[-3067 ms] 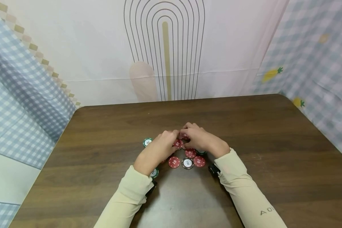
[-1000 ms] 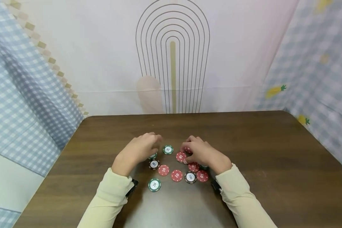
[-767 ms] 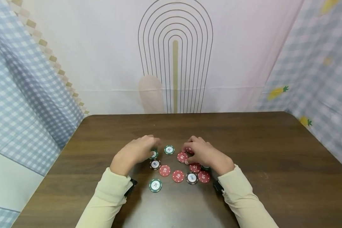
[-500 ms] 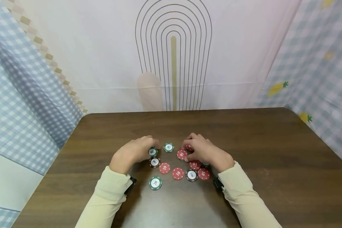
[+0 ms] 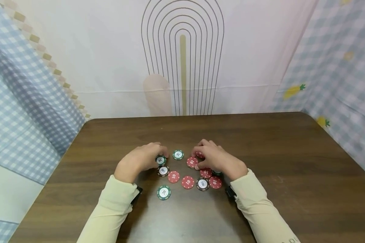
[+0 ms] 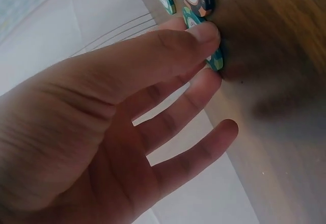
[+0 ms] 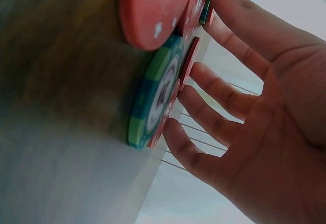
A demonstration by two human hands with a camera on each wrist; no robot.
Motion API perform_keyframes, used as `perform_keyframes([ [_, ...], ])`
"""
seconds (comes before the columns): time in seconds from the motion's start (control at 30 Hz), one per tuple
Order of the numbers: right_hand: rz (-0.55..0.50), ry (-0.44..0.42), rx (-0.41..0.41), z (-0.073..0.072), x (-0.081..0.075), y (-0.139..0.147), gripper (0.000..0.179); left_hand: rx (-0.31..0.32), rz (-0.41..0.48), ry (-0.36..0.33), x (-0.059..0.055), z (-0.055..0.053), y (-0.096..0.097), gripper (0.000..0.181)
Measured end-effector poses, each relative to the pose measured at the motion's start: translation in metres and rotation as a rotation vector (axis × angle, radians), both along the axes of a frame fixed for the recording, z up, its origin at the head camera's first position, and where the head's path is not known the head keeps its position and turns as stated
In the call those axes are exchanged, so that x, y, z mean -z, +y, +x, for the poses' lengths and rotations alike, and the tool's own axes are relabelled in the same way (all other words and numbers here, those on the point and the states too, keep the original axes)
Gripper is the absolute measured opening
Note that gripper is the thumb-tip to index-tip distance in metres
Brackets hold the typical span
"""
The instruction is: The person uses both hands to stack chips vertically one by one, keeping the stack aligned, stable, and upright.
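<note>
In the head view, my left hand [image 5: 144, 157] pinches a green 20 poker chip [image 5: 161, 160] at the left of a loose cluster of chips. The left wrist view shows the thumb on that green chip [image 6: 217, 62], with fingers at its far side. A black 100 chip [image 5: 163, 171] lies right beside it. My right hand [image 5: 214, 155] pinches a red 10 chip [image 5: 192, 162] between thumb and index finger. Its other fingers reach over another red chip [image 5: 200, 155], partly hidden. Below the palm, a green chip [image 7: 163, 94] shows in the right wrist view.
Around the hands on the brown wooden table [image 5: 261, 141] lie more chips: a green one [image 5: 178, 155] at the back, another green one [image 5: 164, 192] nearer the front, a black one [image 5: 202, 184] and several red ones [image 5: 188, 182]. A patterned cloth [image 5: 115, 67] hangs behind.
My left hand has moved left, away from my right hand, and its fingers have come down round the green chip. The right hand stays at the red chip. The head view shifts slightly.
</note>
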State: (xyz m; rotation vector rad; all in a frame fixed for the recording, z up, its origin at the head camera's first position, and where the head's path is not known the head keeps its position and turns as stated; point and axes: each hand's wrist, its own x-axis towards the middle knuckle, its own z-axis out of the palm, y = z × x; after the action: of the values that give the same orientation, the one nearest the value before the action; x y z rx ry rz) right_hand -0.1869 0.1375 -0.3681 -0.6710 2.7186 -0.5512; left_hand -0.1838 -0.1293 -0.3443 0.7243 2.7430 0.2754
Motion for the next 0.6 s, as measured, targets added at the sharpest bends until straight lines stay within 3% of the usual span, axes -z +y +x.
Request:
perform_keyframes([
  [0.27, 0.004, -0.008, 0.008, 0.0004, -0.0009, -0.0001, 0.034, -0.004, -0.034, -0.019, 0.002, -0.0033, 0.0027, 0.034],
  [0.6, 0.009, -0.003, -0.004, -0.0012, 0.0008, 0.0005, 0.032, 0.002, -0.102, 0.03, 0.0061, -0.0064, 0.005, 0.038],
])
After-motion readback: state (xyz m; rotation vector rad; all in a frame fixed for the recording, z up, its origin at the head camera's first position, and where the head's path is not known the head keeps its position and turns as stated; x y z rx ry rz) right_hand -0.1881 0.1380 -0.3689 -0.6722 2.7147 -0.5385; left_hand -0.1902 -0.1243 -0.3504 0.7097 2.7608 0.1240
